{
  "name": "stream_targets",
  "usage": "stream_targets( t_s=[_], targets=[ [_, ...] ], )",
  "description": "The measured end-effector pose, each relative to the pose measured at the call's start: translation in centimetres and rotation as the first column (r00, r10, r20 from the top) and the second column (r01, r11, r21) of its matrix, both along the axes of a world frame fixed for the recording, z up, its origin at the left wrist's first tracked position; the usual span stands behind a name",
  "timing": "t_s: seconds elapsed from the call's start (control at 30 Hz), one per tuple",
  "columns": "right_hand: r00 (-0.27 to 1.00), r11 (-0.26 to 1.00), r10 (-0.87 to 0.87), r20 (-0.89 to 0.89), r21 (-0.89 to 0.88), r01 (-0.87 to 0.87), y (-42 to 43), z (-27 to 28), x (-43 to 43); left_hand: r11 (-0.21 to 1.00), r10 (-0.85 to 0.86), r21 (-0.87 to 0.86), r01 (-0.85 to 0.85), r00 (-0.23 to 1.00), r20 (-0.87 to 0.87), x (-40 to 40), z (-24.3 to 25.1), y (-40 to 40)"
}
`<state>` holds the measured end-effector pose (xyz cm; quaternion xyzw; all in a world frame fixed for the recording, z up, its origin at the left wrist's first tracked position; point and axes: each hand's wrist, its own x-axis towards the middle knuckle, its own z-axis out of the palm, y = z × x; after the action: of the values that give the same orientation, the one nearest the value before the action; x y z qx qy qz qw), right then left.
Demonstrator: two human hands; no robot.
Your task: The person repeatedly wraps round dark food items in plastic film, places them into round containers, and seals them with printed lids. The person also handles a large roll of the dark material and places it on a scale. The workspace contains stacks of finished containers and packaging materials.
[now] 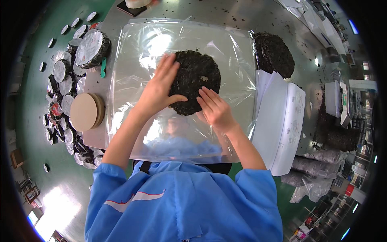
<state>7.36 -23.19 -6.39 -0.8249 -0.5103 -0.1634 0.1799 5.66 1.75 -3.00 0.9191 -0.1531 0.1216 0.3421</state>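
Observation:
A round, dark disc of what looks like dried seaweed [193, 78] lies flat on a stack of clear plastic film sheets [239, 99] in front of me. Near its lower right a small pale gap shows in it. My left hand [163, 78] rests along the disc's left edge, fingers stretched out and thumb lying across its lower part. With its fingertips, my right hand [216, 109] touches the disc's lower right edge. Neither hand is closed around anything. To the right of the film, more dark discs [276, 56] are piled, partly covered at their left side.
Round tan cardboard discs [84, 112] are stacked at the table's left edge, near a green cutter [103, 67]. Wrapped round packages [90, 50] heap up on the left. White printed sheets [272, 121] lie right of the film. A phone [131, 9] sits at the top.

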Motion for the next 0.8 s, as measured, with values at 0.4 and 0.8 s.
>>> stream_targets(
  t_s=[0.4, 0.8],
  targets=[
    [0.882, 0.792, -0.43, -0.191, -0.549, 0.268, 5.3, 1.6, 4.7, 0.727, 0.076, 0.68, 0.097, 0.973, -0.22, 3.2, -0.9, -3.6],
    [0.737, 0.722, -0.674, -0.046, 0.172, 0.671, -10.3, 3.7, 19.5, 0.802, -0.115, 0.518, 0.297, 0.928, -0.354, 2.2, -2.4, -2.9]
  ],
)
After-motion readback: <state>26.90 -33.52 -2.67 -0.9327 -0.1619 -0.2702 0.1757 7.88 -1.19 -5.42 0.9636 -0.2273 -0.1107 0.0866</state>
